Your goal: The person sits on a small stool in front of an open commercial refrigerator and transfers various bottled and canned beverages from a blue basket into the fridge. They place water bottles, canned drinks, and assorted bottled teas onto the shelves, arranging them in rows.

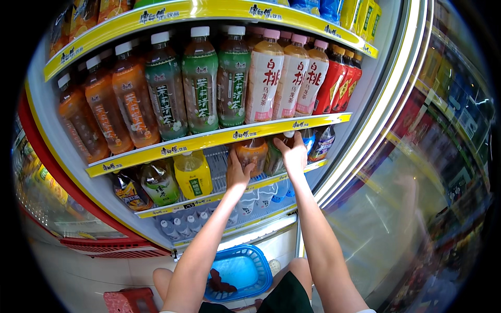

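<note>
Both of my hands reach into the lower shelf of an upright drinks cooler. My left hand [238, 172] holds a tea bottle with an orange label [253, 155], fingers along its left side and thumb across its front. Just right of it, my right hand [294, 153] grips the neck of a white-capped bottle with a green label [276, 161], which the hand partly covers. The shelf above hides the orange bottle's top. To the left, beyond a gap of bare wire shelf [217, 166], stands a yellow-labelled bottle [192, 176].
Full rows of tea bottles [200, 82] stand on the shelf above, behind a yellow price rail [219, 139]. Water bottles [184, 226] fill the bottom shelf. A blue plastic basket [266, 270] with a dark red item inside sits between my knees. The glass door [375, 219] stands at right.
</note>
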`<state>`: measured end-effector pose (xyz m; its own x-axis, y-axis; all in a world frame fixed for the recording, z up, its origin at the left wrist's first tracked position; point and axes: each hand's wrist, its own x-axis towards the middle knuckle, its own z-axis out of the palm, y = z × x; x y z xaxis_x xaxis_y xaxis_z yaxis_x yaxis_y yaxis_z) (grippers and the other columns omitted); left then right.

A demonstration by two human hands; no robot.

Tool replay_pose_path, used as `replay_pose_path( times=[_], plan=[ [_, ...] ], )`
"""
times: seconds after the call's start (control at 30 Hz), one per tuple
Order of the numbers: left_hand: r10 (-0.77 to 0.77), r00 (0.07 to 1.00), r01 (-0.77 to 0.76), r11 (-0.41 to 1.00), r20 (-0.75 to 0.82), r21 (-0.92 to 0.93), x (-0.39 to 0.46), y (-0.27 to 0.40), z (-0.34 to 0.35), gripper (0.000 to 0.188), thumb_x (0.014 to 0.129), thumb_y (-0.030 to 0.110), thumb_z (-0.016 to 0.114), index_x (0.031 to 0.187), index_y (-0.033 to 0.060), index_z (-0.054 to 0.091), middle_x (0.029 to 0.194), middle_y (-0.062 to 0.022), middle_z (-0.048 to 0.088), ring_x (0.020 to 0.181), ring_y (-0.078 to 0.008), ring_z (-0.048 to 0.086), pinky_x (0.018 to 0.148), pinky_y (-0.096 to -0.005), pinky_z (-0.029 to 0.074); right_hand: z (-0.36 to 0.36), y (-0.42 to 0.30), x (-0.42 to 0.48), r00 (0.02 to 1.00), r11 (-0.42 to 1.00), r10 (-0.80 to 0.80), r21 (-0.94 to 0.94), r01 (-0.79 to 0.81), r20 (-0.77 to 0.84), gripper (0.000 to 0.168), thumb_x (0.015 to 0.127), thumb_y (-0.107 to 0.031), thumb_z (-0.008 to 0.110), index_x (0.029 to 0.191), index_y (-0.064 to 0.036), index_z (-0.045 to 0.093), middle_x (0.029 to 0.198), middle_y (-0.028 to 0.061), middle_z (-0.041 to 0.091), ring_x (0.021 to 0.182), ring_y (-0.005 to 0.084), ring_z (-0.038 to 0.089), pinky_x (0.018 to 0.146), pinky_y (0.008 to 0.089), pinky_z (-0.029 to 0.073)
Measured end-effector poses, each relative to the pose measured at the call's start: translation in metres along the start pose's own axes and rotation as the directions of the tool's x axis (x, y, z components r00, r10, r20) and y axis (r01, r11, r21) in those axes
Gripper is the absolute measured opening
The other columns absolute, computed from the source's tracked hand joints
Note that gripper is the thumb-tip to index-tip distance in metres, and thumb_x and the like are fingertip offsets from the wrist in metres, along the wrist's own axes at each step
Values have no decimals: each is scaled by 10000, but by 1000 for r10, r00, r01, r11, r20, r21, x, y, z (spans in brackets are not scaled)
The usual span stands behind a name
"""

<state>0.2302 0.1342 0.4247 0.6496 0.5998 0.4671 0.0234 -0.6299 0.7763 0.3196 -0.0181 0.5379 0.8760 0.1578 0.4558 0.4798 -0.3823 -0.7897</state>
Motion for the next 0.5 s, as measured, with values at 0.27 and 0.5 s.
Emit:
replay_pose_path(
  times=[0.27, 0.5],
  plan=[
    [14, 1000, -14, 1000, 1, -6, 1, -3, -3, 921, 862, 292, 749, 1527, 30, 169, 1445, -318, 404, 1145, -521, 579, 905, -511, 529, -2, 8, -6, 998, 998, -59, -21, 59, -8, 523, 811, -365, 779, 1200, -53, 621, 1141, 189, 685, 1041, 411, 625, 915, 486, 484],
    [-26, 999, 26, 1000, -26, 17, -2, 2, 10, 961, 862, 334, 755, 1550, 25, 159, 1470, -335, 334, 1226, -534, 507, 939, -512, 513, 13, 24, 0, 965, 930, -250, -296, 217, -77, 603, 855, -372, 774, 1313, -14, 615, 1114, 189, 639, 1019, 388, 603, 892, 450, 494]
  ],
)
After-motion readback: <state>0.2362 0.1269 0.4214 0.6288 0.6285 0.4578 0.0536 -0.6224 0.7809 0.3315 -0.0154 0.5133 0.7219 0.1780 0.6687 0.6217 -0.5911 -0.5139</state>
